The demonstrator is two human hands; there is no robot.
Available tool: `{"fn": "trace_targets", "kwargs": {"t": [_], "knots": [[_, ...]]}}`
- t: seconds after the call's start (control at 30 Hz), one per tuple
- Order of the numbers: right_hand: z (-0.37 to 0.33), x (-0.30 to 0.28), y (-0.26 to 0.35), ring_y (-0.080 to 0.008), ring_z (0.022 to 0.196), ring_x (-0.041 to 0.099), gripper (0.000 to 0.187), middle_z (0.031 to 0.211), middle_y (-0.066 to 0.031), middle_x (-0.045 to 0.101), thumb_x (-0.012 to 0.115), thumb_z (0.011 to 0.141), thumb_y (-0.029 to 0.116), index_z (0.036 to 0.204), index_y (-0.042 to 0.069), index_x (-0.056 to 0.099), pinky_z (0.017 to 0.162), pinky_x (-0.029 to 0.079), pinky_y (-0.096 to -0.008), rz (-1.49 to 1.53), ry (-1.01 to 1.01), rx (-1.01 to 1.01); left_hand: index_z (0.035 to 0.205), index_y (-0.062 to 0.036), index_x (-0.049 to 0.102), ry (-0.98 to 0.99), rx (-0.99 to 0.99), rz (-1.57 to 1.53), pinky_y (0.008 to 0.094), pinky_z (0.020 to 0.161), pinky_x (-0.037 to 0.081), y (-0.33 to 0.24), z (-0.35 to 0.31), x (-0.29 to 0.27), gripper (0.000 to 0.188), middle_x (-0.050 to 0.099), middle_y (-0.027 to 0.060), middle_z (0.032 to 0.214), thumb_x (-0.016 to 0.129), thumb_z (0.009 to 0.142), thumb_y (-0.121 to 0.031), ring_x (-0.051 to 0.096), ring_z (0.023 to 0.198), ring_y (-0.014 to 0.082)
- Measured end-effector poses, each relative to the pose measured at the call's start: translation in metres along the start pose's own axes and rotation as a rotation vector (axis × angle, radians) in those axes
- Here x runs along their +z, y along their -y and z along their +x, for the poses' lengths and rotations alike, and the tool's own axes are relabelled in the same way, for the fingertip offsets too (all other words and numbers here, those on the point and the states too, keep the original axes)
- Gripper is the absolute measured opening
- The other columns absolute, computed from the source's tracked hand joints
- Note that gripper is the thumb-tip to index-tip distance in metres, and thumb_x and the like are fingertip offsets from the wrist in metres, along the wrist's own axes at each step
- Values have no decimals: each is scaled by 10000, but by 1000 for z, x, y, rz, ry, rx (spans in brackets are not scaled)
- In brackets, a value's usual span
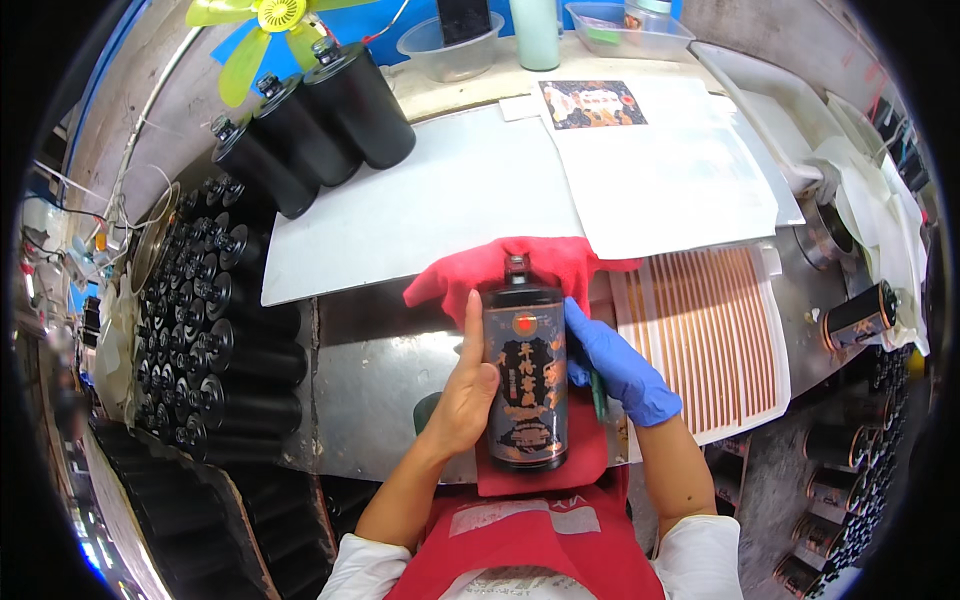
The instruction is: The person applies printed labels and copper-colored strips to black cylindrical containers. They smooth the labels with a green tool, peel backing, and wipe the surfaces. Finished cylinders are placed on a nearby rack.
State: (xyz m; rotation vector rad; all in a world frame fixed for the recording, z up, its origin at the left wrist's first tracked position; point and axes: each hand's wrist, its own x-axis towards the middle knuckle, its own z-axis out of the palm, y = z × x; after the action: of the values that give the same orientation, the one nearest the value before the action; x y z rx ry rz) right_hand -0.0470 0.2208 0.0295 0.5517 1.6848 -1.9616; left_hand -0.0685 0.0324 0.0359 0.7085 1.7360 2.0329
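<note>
A black bottle (pixel 526 390) with a printed label in orange, grey and red stands nearly upright before me, its clear neck pointing away. My bare left hand (pixel 466 395) is closed along its left side, thumb and fingers against the glass. On the other side my right hand (pixel 630 375), in a blue glove, presses its fingers to the bottle's edge. A flat dark green piece (pixel 599 396) shows beneath the glove; how it is held is hidden. Behind and below the bottle lies a red cloth (pixel 450 272).
Three plain black bottles (pixel 358 105) stand at the back left, near a yellow-green fan (pixel 245 60). Many more crowd the left side. White sheets (pixel 665 185) cover the far bench. At right are a brown-striped tray (pixel 705 340) and a labelled bottle (pixel 858 315).
</note>
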Motion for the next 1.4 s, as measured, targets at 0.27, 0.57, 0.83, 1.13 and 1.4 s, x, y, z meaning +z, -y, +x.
{"fn": "trace_targets", "kwargs": {"t": [0.27, 0.57, 0.83, 1.13, 1.4], "knots": [[2, 0, 5, -87, 459, 425, 574, 584, 0, 502, 316, 923, 589, 829, 88, 581, 438, 351, -219, 86, 58, -35, 1172, -83, 287, -367, -140, -373, 219, 715, 445, 17, 21, -1, 278, 524, 88, 973, 451, 959, -158, 527, 839, 91], [-2, -9, 4, -93, 472, 450, 542, 588, -9, 516, 300, 948, 539, 890, 82, 586, 447, 366, -221, -6, 77, -35, 1059, -82, 322, -491, -164, -327, 188, 596, 387, 21, 27, 1, 201, 477, 12, 795, 442, 975, -220, 454, 687, 53], [-7, -8, -4, -81, 526, 440, 439, 690, 7, 527, 371, 944, 484, 942, 83, 549, 474, 380, -215, 41, 156, -3, 939, -75, 397, -580, -88, -41, 214, 585, 370, 28, 37, -1, 240, 446, -17, 748, 476, 958, -301, 419, 668, 44], [-52, 4, -35, -182, 1079, 529, 648, 1161, -120, 575, 701, 783, 255, 1320, 17, 426, 869, 446, -312, -160, 96, -192, 1399, 22, 190, -43, 146, 328, 355, 1009, 281, 18, -27, -4, 609, 301, 177, 1388, 358, 959, -365, 353, 1251, 269], [-52, 1, -45, -200, 1118, 507, 767, 1206, -132, 560, 787, 677, 268, 1308, 11, 435, 943, 391, -317, -241, 104, -290, 1452, -20, 76, 129, 81, 160, 363, 1072, 196, 27, -27, -11, 680, 259, 207, 1439, 403, 948, -339, 298, 1310, 295]]}}
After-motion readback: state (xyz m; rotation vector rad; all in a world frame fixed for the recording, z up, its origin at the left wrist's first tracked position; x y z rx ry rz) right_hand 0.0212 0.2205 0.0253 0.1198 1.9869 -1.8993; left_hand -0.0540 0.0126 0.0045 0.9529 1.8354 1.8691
